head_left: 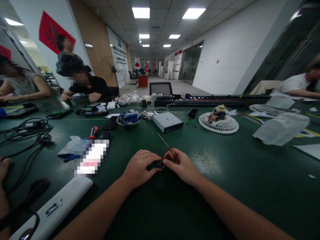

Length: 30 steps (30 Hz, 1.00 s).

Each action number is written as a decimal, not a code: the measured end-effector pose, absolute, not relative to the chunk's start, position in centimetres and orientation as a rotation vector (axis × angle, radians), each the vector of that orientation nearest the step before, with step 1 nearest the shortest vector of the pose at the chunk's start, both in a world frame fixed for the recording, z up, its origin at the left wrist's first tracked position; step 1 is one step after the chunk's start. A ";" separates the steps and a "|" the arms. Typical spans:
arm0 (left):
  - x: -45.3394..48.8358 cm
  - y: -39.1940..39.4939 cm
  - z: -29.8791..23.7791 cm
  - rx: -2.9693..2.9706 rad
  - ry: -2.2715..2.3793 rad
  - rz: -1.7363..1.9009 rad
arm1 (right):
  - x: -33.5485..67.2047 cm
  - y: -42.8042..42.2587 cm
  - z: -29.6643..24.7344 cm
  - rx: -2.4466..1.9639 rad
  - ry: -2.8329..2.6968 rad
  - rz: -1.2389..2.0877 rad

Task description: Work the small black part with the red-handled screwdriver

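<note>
Along the green workbench (252, 203), a white fan grille (218, 125) and a grey metal box (168, 122) lie beyond the person's reach. The left hand (141, 168) closes around a small black part (158, 164), perhaps a plastic casing, though the grip hides most of it. Just beside it, the right hand (181, 165) pinches a red-handled screwdriver (163, 141); a slipped tip could jab the left hand.

Bright, even light from overhead ceiling panels (141, 12); shadows soft. Dull glare on the bench (207, 156). Strong fisheye bowing toward the frame edges; focus acceptable throughout, no motion blur.
</note>
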<state>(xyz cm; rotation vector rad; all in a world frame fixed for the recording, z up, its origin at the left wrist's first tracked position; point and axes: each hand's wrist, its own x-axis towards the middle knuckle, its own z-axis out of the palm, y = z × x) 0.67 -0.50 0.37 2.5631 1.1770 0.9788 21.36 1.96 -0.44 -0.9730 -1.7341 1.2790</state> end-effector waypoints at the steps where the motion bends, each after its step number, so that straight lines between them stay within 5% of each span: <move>1: 0.6 -0.4 0.4 2.533 1.232 1.005 | 21.6 2.0 -0.2 -0.970 -1.761 1.213; 8: -0.6 0.5 -0.2 2.241 1.669 1.230 | 23.8 3.1 1.3 -1.193 -2.057 0.639; 30: -0.1 0.2 0.1 2.376 1.544 1.094 | 23.6 2.6 2.0 -1.149 -2.127 0.423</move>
